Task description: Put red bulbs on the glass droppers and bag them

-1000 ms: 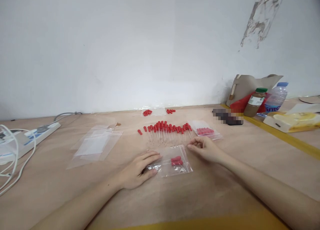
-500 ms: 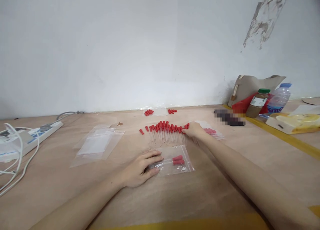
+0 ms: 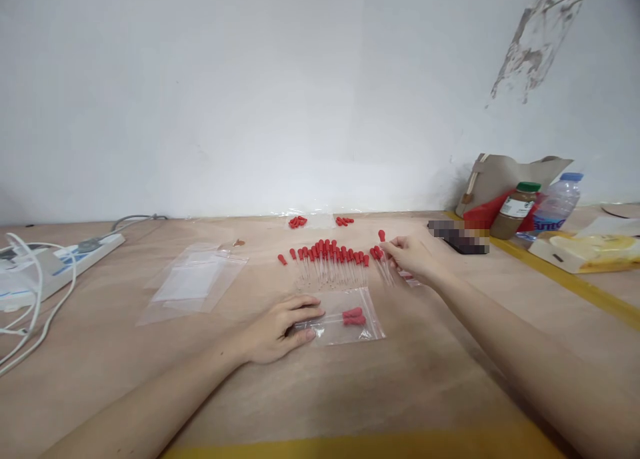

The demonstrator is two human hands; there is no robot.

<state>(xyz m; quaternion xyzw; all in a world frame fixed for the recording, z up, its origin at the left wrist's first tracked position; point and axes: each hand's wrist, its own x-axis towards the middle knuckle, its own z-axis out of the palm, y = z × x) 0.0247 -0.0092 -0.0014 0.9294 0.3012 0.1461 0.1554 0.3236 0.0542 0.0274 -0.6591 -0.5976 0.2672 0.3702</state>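
My left hand (image 3: 280,327) lies on the open end of a clear zip bag (image 3: 345,324) with its fingers curled, pinning it to the table. Two red-capped droppers lie inside the bag. My right hand (image 3: 411,257) is closed in a pinch on one red-capped glass dropper (image 3: 383,240), lifted at the right end of a row of several red-capped droppers (image 3: 325,259). Behind my right hand, mostly hidden by it, lies another filled bag.
A stack of empty clear bags (image 3: 193,282) lies to the left. A power strip with white cables (image 3: 45,272) is at the far left. Two small bags of red caps (image 3: 320,222) rest near the wall. A pouch, jar (image 3: 515,210), bottle and tissue pack stand at right.
My right hand reached from beside the bag up to the right end of the dropper row and has lifted one dropper out. My left hand stayed on the bag.
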